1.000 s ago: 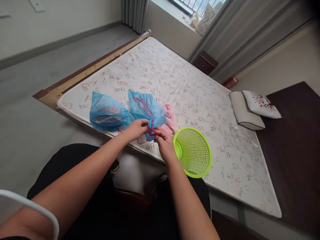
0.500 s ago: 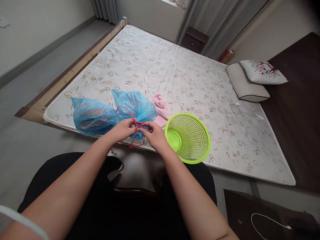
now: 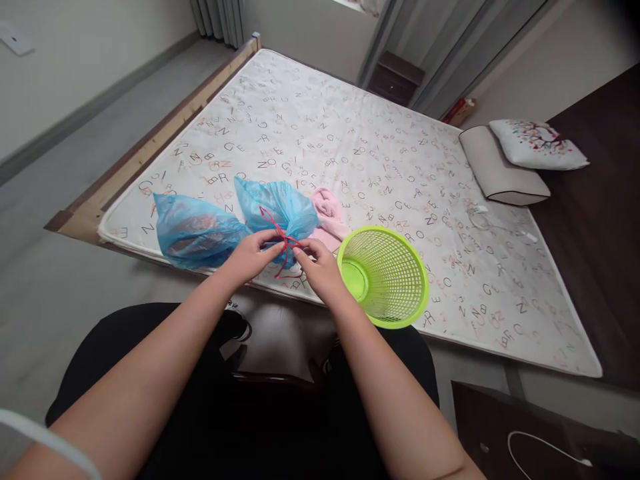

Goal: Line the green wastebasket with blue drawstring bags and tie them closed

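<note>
A red string [image 3: 285, 241] is looped around the gathered neck of a blue plastic bag [image 3: 275, 203] near the front edge of the mattress. My left hand [image 3: 257, 252] pinches the string from the left side. From the right, my right hand [image 3: 319, 265] has thumb and fingers closed on it too. Loose red loops and ends stick out above and below my fingers. Another blue plastic bag [image 3: 195, 230], with something darker inside, lies to the left. A pink cloth [image 3: 327, 210] lies rolled just behind my right hand.
A lime-green mesh basket [image 3: 395, 280] lies tilted at the mattress edge, right of my right hand. The letter-printed mattress [image 3: 320, 147] spans the bed. Farther right are a beige pillow [image 3: 500, 167], a white cushion [image 3: 540, 143] and a white cable [image 3: 477, 215].
The large red loop has become smaller and is drawn closer around the bag's neck. My hands are slightly farther apart. The whole view has shifted a little.
</note>
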The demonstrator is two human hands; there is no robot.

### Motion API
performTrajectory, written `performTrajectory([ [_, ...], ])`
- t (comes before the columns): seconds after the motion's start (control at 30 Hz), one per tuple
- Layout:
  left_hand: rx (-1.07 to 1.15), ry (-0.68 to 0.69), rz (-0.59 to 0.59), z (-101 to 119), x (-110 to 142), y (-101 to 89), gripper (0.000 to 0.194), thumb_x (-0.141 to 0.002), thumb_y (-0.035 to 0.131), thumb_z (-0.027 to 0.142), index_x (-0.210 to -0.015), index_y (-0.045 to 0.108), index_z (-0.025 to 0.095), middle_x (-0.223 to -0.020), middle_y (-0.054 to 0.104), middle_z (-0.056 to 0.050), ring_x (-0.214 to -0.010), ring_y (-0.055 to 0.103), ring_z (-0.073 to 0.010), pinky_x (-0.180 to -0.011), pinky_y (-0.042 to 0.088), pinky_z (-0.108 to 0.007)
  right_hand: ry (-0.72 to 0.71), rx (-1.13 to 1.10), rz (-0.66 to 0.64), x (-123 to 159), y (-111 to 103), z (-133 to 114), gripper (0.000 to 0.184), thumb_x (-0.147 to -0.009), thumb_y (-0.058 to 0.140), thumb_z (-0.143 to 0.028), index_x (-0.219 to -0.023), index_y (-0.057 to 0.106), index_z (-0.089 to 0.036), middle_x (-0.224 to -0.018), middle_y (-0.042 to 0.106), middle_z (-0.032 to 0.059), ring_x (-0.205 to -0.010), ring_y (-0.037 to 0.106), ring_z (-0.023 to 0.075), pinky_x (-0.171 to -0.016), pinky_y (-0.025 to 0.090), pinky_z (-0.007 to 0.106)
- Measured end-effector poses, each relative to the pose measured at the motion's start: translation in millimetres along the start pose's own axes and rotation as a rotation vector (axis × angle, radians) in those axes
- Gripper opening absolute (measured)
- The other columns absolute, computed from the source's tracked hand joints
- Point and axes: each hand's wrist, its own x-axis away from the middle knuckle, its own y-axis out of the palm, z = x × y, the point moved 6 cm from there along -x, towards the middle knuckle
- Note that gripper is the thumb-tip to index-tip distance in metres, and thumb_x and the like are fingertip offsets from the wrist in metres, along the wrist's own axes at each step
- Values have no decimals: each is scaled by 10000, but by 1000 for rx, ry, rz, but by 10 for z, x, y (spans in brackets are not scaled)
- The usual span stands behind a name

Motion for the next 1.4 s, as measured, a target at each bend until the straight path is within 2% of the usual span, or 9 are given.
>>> performTrajectory([
  [0.13,157,-3,61,8,13,24,547,-845,676,616,-1149,740,166,-1181,758,-99,-1150,666,-301,-1070,487,-436,-60,18,8,30,-17,-67,476,-1042,357,-534,-963,697,-211,-955,664,58,-946,617,203,-859,506,354],
  [0.27,431,-23,144,-19,8,78,647,-773,721,698,-1131,709,160,-1034,767,-87,-1034,703,-276,-996,530,-428,-162,207,41,62,-32,-166,325,-1024,483,-426,-889,679,-206,-895,635,42,-890,597,194,-862,479,346],
  [0.37,556,-40,131,-33,-14,144,650,-667,845,630,-1101,686,173,-913,752,-50,-917,718,-240,-930,555,-401,-250,298,124,80,-66,-223,218,-994,564,-360,-917,700,-207,-892,612,41,-872,578,189,-832,479,341],
  [0.57,535,-72,162,-65,-37,155,454,-639,902,460,-914,674,180,-777,693,-3,-730,664,-158,-750,550,-301,-275,298,280,86,-172,-267,182,-986,577,-349,-928,688,-218,-972,596,69,-951,573,212,-862,496,377],
  [0.7,439,-72,152,-95,-42,167,365,-688,871,449,-831,673,177,-725,657,2,-626,595,-129,-603,478,-256,-123,82,249,49,-176,-196,238,-992,546,-415,-886,619,-214,-892,619,30,-854,575,179,-791,488,323],
  [0.93,482,-80,81,-71,-35,203,433,-665,897,444,-963,733,176,-832,732,-35,-775,673,-171,-773,548,-311,39,-212,96,-27,-118,-82,286,-934,589,-488,-867,634,-213,-797,600,-6,-715,543,137,-672,462,270],
  [1.07,550,-122,73,-36,-16,203,433,-622,924,464,-888,744,175,-827,746,-43,-771,686,-175,-780,560,-315,143,-243,-62,-31,-7,-4,263,-925,570,-427,-1090,656,-241,-730,574,-38,-545,482,113,-526,404,258],
  [1.2,494,-143,75,-35,-10,204,472,-621,903,549,-884,785,175,-859,775,-73,-804,707,-222,-790,578,-355,52,-59,-28,-34,-12,-23,318,-877,668,-379,-1169,653,-252,-787,590,-41,-572,476,102,-570,419,255],
  [1.4,485,-175,30,-72,-3,243,519,-636,877,583,-941,802,171,-869,781,-72,-797,706,-218,-805,588,-371,-116,164,135,-44,-158,-98,122,-908,659,-334,-926,705,-222,-955,672,17,-731,562,138,-738,497,305],
])
